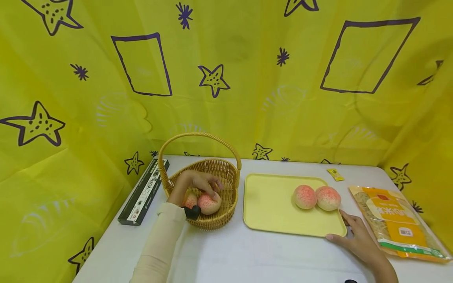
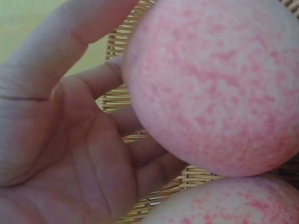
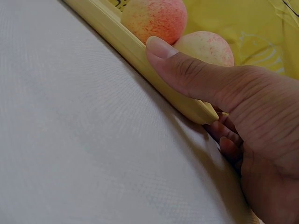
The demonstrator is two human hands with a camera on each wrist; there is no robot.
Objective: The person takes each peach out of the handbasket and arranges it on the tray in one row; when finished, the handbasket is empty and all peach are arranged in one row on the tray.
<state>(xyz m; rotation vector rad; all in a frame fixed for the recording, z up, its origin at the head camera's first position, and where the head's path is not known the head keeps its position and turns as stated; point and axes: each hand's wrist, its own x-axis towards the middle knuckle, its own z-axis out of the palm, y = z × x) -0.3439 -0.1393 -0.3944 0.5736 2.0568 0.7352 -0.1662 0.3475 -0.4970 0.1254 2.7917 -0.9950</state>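
Note:
Inside a wicker basket (image 1: 212, 224) with a tall handle, my left hand (image 1: 202, 182) holds a pink-speckled peach (image 1: 209, 205). The left wrist view shows its fingers around that peach's side. A second peach (image 1: 190, 200) lies against it in the basket, partly hidden by my wrist. My right hand (image 1: 358, 239) grips the near right corner of a pale yellow tray (image 1: 269, 204), thumb on the rim and fingers beneath. Two more peaches, one pinker (image 1: 304, 197) and one paler (image 1: 328, 198), sit touching on the tray's right part.
A black pasta box (image 1: 143, 192) lies left of the basket. On the right lies a plastic food bag (image 1: 400, 222) in orange and clear film, close to my right hand. A small yellow packet (image 1: 335, 174) is behind the tray. Yellow patterned curtain (image 1: 247, 78) surrounds the white table.

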